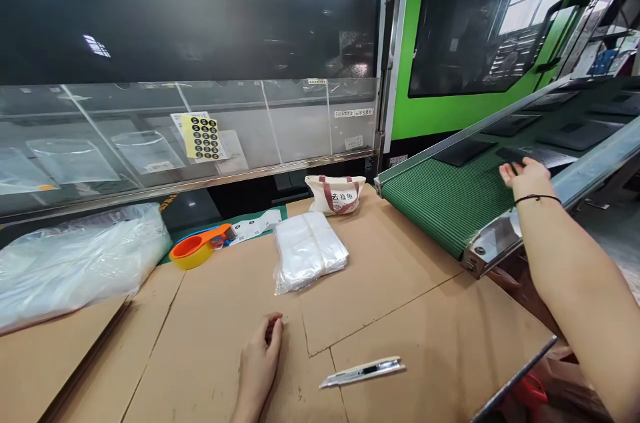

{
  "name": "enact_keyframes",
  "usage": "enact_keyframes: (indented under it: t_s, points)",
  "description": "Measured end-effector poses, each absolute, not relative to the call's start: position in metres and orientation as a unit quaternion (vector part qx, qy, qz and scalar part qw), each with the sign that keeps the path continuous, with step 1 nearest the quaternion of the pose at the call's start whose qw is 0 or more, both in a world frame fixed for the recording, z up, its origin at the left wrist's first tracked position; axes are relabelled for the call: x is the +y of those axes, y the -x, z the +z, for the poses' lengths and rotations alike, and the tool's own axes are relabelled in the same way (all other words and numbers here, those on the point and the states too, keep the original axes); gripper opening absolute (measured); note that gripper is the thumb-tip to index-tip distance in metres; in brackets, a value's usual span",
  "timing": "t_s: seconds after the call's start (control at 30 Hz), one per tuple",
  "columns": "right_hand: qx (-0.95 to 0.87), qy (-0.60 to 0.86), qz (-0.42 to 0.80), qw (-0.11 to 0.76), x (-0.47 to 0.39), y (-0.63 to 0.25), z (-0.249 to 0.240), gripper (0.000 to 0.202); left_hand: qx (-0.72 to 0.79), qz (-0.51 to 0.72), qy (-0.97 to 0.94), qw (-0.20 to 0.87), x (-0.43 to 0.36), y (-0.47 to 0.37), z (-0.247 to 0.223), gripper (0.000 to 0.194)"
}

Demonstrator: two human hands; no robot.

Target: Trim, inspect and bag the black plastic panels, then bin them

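Observation:
My right hand (531,181) reaches over the green conveyor belt (440,203), fingers apart. Just beyond its fingertips lies a dark flat panel (543,156), partly covered by the hand; whether they touch I cannot tell. Other dark panels (463,151) lie flat farther up the belt. My left hand (261,351) rests on the cardboard-covered table (220,316) with its fingers curled in and nothing visible in them. To its right lies a utility knife (363,371). Beyond that hand sits a stack of clear plastic bags (309,251).
An orange tape dispenser (200,246) and a large plastic-wrapped bundle (80,256) lie at the left. A small cloth pouch (336,194) stands near the conveyor's end. Behind the table, a clear pocketed rack (300,123) holds a yellow sticker sheet (203,137). A metal rail (595,156) edges the belt.

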State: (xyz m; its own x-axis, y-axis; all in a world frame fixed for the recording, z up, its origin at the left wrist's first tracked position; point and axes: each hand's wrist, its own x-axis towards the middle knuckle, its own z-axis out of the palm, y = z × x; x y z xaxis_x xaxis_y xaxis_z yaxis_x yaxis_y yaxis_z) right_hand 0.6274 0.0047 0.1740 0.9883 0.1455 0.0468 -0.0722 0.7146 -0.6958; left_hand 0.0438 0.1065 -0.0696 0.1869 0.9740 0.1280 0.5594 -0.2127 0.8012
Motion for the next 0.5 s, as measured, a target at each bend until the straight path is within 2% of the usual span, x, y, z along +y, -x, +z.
enact_keyframes:
  t_s: [0.07,0.23,0.33,0.43,0.5]
  points:
    - [-0.016,0.379,0.079,0.922,0.005,-0.612,0.182,0.018,0.545,0.336,-0.701,0.314,0.106,-0.045,-0.07,0.043]
    - [-0.103,0.374,0.177,0.905,0.013,-0.527,0.164,0.02,0.527,0.378,-0.684,0.334,0.102,-0.049,-0.06,0.043]
    - [-0.156,0.4,0.292,0.855,0.019,-0.458,0.117,0.004,0.505,0.425,-0.646,0.384,0.093,-0.056,-0.044,0.043]
    - [-0.244,0.414,0.459,0.747,0.022,-0.387,0.058,0.02,0.427,0.452,-0.625,0.471,0.08,-0.069,-0.027,0.043]
    - [-0.263,0.401,0.55,0.684,0.023,-0.34,0.023,0.027,0.337,0.443,-0.63,0.542,0.072,-0.082,-0.021,0.051]
